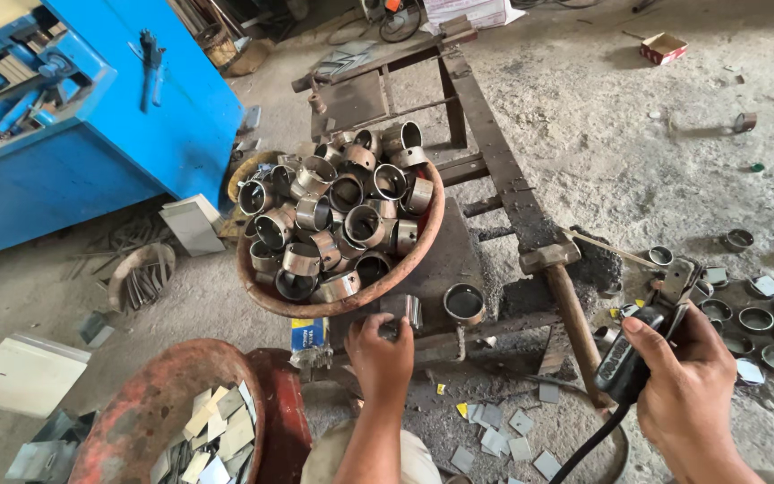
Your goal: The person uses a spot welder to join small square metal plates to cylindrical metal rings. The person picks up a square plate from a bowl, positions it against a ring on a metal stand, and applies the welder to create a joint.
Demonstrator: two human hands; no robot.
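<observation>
My left hand (378, 351) grips a short metal ring (404, 311) on the dark work block, just below a rusty bowl (423, 240) heaped with several similar metal rings. A single ring (464, 304) stands on the block to the right of that hand. My right hand (683, 381) is closed on a black tool handle (624, 358) with a cable running down from it, its metal head (678, 280) pointing up and away.
A blue machine (91, 125) stands at the upper left. A rusty pan (136, 421) with flat metal squares sits at the lower left. Several finished rings (756, 319) lie on the floor at right. A steel frame (494, 152) and wooden-handled hammer (566, 296) lie between.
</observation>
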